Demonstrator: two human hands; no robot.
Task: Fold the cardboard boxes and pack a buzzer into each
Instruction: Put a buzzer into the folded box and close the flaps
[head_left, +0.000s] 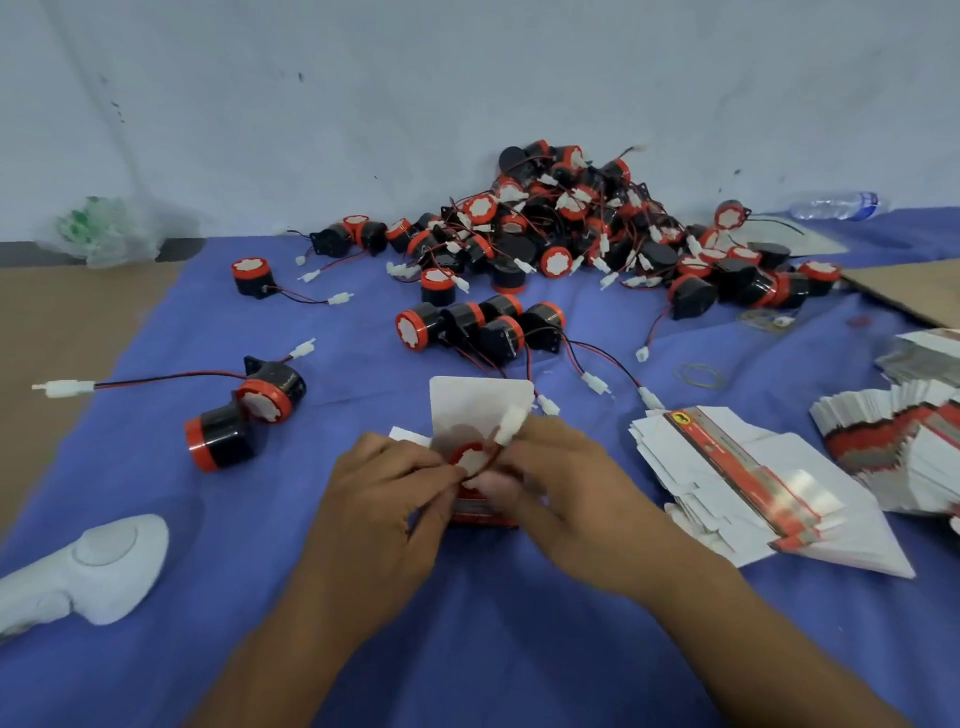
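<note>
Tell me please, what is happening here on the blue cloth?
A person is packing a buzzer into a small cardboard box, whose flap stands open. The left hand grips the box while the right hand pinches the buzzer's white connector above it. A pile of loose buzzers lies behind, and flat boxes are stacked to the right.

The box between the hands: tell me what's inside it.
A buzzer, red rim and white face up, sits inside the box. The left hand and right hand hide its body.
</note>
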